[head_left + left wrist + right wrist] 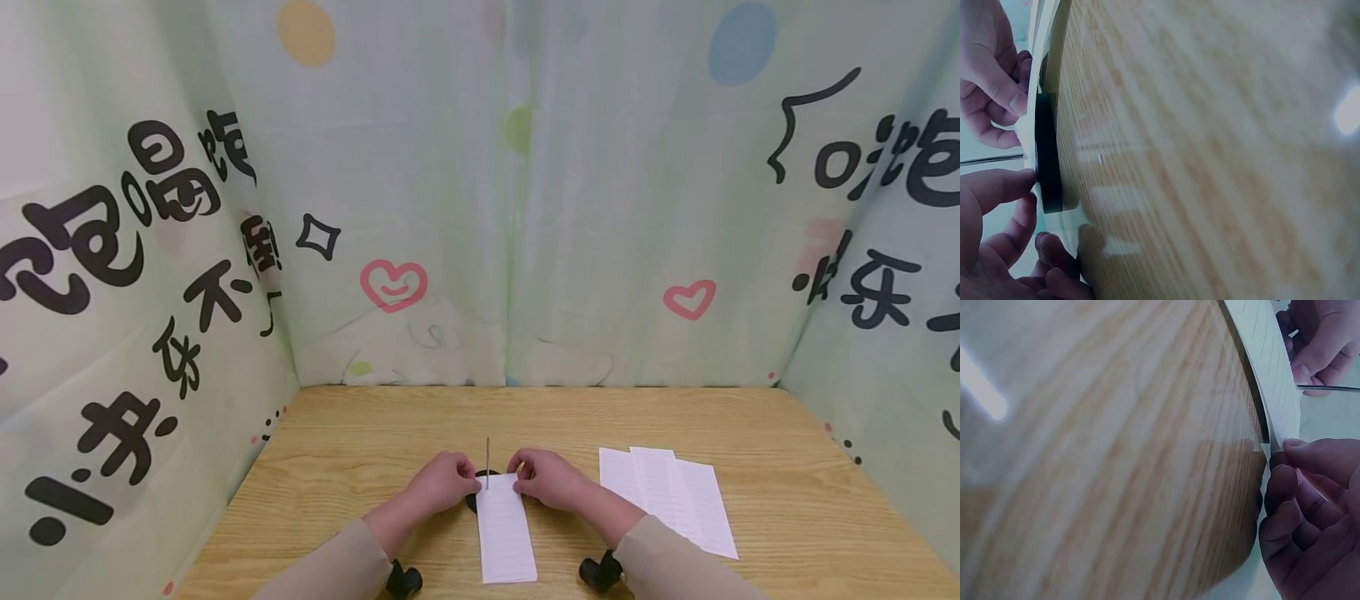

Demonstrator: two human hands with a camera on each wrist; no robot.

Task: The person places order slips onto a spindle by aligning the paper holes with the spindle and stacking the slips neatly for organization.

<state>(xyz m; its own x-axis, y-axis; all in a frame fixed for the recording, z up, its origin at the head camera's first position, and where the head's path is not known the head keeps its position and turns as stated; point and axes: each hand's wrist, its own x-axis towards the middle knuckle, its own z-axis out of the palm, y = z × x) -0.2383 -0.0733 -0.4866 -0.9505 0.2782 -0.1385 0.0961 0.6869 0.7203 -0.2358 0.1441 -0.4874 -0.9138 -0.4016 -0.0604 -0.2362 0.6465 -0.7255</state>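
Observation:
A lined paper slip (pixel 507 537) lies lengthwise toward me, with a thin upright metal spike (pixel 487 457) coming up through it near its top edge. Under that end sits the spike's round black base (pixel 1049 156), mostly covered by paper in the head view. My left hand (pixel 447 481) pinches the slip's far left corner between thumb and finger, close beside the spike. At the far right corner, my right hand (pixel 547 477) pinches the paper the same way; its other fingers (pixel 1280 519) are curled below. In the right wrist view the paper bends slightly at that corner.
Several overlapping lined paper slips (pixel 663 500) lie fanned out on the wooden table (pixel 337 442), to the right of my right forearm. Black wrist-camera parts (pixel 602 572) hang under both sleeves. A printed curtain (pixel 465 208) encloses the table at the back and sides.

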